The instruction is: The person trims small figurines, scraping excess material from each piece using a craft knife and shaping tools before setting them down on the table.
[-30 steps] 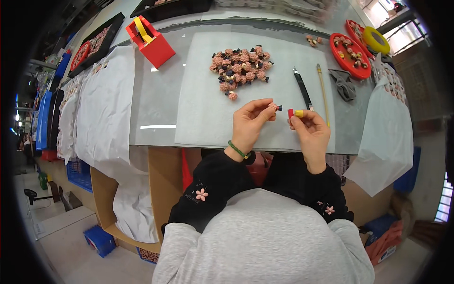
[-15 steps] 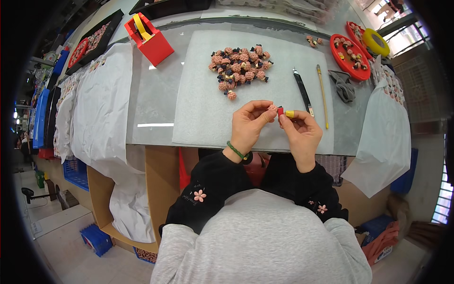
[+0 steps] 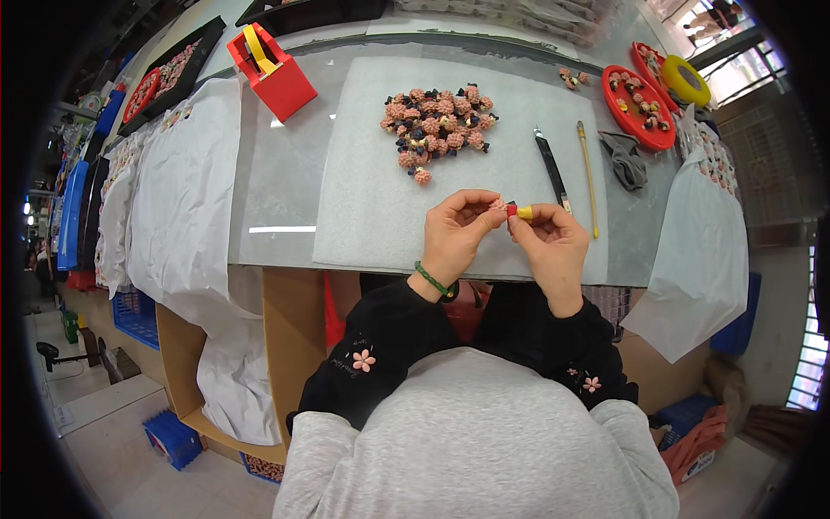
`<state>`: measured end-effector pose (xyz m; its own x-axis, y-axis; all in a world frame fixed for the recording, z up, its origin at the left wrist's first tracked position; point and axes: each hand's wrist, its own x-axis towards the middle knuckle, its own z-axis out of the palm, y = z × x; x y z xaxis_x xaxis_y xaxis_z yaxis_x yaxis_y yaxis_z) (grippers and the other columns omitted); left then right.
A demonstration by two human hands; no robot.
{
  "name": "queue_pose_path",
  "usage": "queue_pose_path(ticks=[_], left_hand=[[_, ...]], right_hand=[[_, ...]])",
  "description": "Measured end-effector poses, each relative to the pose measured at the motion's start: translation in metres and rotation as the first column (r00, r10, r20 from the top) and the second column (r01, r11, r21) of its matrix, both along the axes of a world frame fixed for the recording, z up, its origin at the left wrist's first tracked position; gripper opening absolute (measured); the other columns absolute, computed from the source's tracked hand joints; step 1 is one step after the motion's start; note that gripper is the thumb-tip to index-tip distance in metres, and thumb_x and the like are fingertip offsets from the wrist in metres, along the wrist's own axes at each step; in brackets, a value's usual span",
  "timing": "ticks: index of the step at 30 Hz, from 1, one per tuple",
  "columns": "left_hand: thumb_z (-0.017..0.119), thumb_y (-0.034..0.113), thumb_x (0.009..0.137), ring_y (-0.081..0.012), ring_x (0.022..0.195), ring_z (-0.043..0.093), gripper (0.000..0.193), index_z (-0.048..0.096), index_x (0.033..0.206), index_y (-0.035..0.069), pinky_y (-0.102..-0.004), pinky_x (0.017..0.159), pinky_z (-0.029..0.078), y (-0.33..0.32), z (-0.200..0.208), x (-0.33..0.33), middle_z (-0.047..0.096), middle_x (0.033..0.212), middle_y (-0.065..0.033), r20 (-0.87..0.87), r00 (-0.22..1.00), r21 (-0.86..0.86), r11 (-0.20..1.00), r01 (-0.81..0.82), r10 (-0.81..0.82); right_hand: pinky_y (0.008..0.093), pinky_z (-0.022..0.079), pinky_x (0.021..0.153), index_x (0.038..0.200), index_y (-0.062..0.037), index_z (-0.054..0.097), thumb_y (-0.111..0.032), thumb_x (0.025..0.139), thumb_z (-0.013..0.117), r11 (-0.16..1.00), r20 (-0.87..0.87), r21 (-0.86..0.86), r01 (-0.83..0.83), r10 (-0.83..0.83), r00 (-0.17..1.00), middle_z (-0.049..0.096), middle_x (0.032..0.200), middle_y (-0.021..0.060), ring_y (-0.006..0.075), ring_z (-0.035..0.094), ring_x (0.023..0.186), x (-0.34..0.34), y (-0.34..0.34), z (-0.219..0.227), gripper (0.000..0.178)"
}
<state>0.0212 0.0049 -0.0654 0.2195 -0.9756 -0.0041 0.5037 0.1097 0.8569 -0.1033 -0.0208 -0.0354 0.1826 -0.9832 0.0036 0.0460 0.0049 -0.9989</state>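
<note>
Between the fingertips of my left hand [image 3: 453,232] is a small pink bumpy figurine [image 3: 499,205], pinched just above the near part of the white foam mat [image 3: 363,203]. My right hand [image 3: 556,251] closes on the figurine's dark end from the other side. Red wrapping covers my right thumb tip and yellow wrapping a finger beside it. The fingers hide most of the piece. Beyond my hands lies a pile of similar pink figurines [image 3: 437,125] with dark and cream parts.
Right of the pile lie a black craft knife [image 3: 550,167], a thin yellow stick [image 3: 588,177] and a grey cloth [image 3: 624,160]. A red dish [image 3: 618,108] of figurines sits at the far right. A red tape dispenser [image 3: 287,91] stands far left. White sheeting [image 3: 181,190] hangs over the left edge.
Both hands keep hold of the figurine, and the right fingertips have shifted slightly around its dark end. The whole view has moved a little; the pile and tools look the same.
</note>
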Motion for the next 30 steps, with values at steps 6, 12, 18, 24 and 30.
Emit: queue_pose_path(ticks=[6, 12, 18, 24, 30], left_hand=[[0.061, -0.002, 0.075, -0.0118, 0.078, 0.058, 0.019, 0.056, 0.093, -0.005, -0.0223, 0.072, 0.048, 0.002, 0.000, -0.001, 0.061, 0.084, -0.0087, 0.034, 0.999, 0.004, 1.000, -0.011, 0.011], [0.061, -0.004, 0.074, -0.0121, 0.078, 0.058, 0.018, 0.057, 0.091, -0.004, -0.0224, 0.071, 0.048, 0.001, -0.004, -0.002, 0.061, 0.084, -0.0082, 0.078, 0.997, -0.014, 1.000, 0.005, -0.004], [0.060, -0.007, 0.072, -0.0120, 0.079, 0.057, 0.017, 0.058, 0.089, -0.004, -0.0227, 0.072, 0.048, 0.001, -0.004, -0.003, 0.058, 0.086, -0.0070, 0.131, 0.991, -0.080, 0.997, -0.010, 0.020], [0.059, -0.009, 0.071, -0.0123, 0.080, 0.057, 0.017, 0.058, 0.087, -0.004, -0.0227, 0.072, 0.049, -0.001, -0.005, -0.003, 0.057, 0.088, -0.0072, 0.127, 0.992, -0.099, 0.995, -0.013, 0.026], [0.060, -0.010, 0.071, -0.0125, 0.083, 0.055, 0.021, 0.058, 0.091, -0.004, -0.0238, 0.076, 0.046, 0.000, -0.004, -0.002, 0.057, 0.091, -0.0083, 0.133, 0.991, -0.062, 0.998, -0.009, 0.017]], right_hand=[[0.0191, 0.046, 0.058, 0.082, 0.0049, 0.055, 0.005, 0.072, 0.062, 1.000, -0.003, 0.005, 0.003, -0.002, 1.000, 0.058, 0.075, 0.0069, 0.0095, 0.056, 0.064, 0.002, -0.004, 0.004, 0.013], [0.0194, 0.046, 0.058, 0.082, 0.0049, 0.055, 0.005, 0.071, 0.063, 1.000, -0.018, -0.009, 0.020, -0.020, 1.000, 0.058, 0.075, 0.0069, 0.0096, 0.056, 0.064, -0.002, -0.011, 0.002, 0.013], [0.0195, 0.047, 0.058, 0.082, 0.0046, 0.055, 0.004, 0.071, 0.063, 1.000, -0.099, -0.010, 0.003, -0.004, 0.995, 0.058, 0.075, 0.0072, 0.0098, 0.057, 0.064, -0.006, -0.013, 0.008, 0.013], [0.0190, 0.047, 0.058, 0.082, 0.0046, 0.055, 0.004, 0.071, 0.063, 0.999, -0.105, -0.006, -0.037, 0.036, 0.994, 0.058, 0.075, 0.0071, 0.0095, 0.056, 0.064, -0.009, -0.012, 0.002, 0.014], [0.0191, 0.047, 0.058, 0.082, 0.0047, 0.055, 0.004, 0.072, 0.063, 0.999, -0.117, 0.015, -0.051, 0.052, 0.992, 0.058, 0.075, 0.0070, 0.0096, 0.057, 0.065, -0.007, -0.008, 0.001, 0.013]])
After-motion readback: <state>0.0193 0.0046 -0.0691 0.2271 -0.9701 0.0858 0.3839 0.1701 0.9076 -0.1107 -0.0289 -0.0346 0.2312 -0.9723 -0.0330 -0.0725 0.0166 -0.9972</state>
